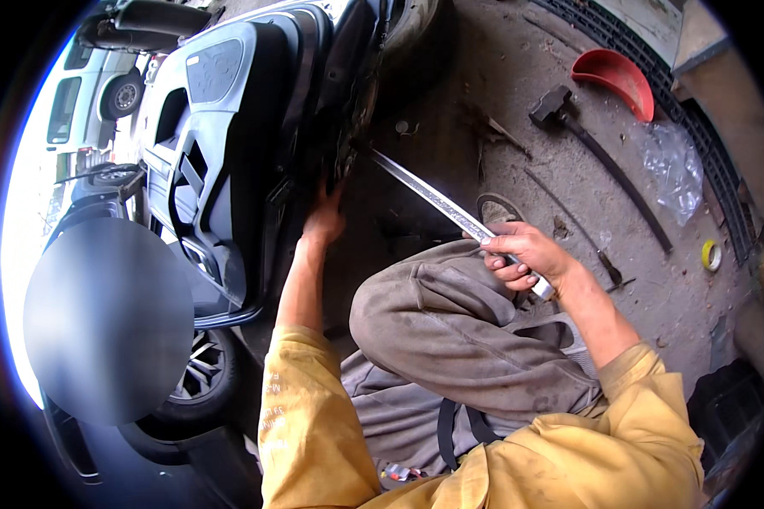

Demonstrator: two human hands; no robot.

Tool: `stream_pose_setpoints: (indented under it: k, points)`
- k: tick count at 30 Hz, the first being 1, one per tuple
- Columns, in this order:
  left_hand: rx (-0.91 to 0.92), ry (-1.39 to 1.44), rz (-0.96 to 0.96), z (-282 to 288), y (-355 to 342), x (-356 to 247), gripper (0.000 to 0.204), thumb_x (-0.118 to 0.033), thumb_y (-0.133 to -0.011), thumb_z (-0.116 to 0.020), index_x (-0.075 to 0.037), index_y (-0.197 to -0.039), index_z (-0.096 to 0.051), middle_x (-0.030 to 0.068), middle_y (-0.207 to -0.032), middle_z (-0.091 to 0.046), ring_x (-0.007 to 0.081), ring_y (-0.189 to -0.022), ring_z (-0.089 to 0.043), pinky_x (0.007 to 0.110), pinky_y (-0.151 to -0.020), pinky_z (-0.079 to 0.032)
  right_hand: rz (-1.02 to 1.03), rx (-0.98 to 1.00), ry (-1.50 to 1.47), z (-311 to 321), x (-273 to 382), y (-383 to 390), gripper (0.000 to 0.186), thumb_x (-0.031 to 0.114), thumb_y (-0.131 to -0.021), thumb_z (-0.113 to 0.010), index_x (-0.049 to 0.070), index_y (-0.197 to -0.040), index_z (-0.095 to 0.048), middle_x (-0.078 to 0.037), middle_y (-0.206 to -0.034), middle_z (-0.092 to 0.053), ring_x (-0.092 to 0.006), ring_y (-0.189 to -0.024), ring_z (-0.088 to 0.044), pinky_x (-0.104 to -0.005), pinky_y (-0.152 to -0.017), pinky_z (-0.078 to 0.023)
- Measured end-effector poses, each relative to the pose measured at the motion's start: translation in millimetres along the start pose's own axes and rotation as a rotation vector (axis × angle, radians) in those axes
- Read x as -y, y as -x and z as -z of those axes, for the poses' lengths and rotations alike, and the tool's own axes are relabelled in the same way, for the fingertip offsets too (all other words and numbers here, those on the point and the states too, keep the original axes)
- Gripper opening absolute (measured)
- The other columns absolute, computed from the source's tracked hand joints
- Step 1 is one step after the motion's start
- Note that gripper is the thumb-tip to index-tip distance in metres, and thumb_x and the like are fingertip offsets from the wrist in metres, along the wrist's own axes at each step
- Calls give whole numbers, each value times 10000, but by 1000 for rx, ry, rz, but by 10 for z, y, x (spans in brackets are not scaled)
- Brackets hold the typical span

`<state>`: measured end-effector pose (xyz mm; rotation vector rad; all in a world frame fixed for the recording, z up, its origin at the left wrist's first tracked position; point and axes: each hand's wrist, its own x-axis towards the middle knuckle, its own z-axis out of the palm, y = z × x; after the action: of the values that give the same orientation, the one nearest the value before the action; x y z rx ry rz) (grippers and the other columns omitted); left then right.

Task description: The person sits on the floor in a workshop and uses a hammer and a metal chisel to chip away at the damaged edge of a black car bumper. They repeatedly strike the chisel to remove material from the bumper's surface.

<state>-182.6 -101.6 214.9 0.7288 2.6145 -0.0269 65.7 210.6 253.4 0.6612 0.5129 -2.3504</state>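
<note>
My right hand is closed round the near end of a long, flat silver metal bar. The bar slants away to the left, and its far tip meets the shadowed edge of the vehicle body beneath an open car door. The door shows a grey and black inner panel. My left hand reaches up to that same dark edge, left of the bar's tip. Its fingers look stretched out and apart, though shadow partly hides their ends. My bent knee in grey trousers lies between my forearms.
On the floor at right lie a sledgehammer, a red curved dish, a clear plastic bag, a yellow tape roll and a thin rod. A tyre stands ahead. Other vehicles, including a white van, are at left.
</note>
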Motion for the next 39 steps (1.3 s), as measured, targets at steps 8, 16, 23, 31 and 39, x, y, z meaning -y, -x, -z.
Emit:
stream_pose_setpoints:
  k: [8,16,23,31,39]
  points:
    - [-149,-151,15,-22,-18,-289,561,-112,-795,-588,-108,-1340,-456,242,-1400,-346,421,-1165,-483,437,-926,-457,-1,2,255,685,190,-120,283,123,-913,-534,33,-1181,-540,12,-658,-461,-17,-425,-352,-183,-319,-270]
    - [-260,-109,177,-127,-160,-401,498,-121,-822,-579,-97,-1311,-490,219,-1229,-448,347,-1020,-555,399,-857,-466,21,161,356,1119,323,-396,454,131,-907,-520,66,-1354,-465,24,-623,-465,-31,-429,-398,-185,-345,-328]
    - [-212,-21,204,-102,-201,-398,445,-216,-902,-539,-42,-1307,-480,187,-1108,-539,296,-1002,-567,360,-886,-444,25,200,488,1062,541,-640,419,114,-892,-510,31,-1303,-504,16,-614,-479,-45,-448,-433,-201,-352,-341]
    - [-19,1622,606,-146,-578,-1037,326,-377,-962,-461,-60,-981,-537,80,-833,-575,208,-760,-552,312,-699,-459,9,135,263,543,502,-437,396,107,-908,-529,-4,-1286,-496,10,-640,-486,-29,-442,-402,-199,-368,-331]
    - [-257,1819,787,40,-723,-1244,234,-213,-950,-435,-105,-743,-418,-24,-561,-350,78,-435,-334,214,-389,-266,79,-41,85,-155,371,-230,319,136,-827,-521,-96,-1045,-550,-194,-801,-613,-247,-744,-612,-359,-705,-473]
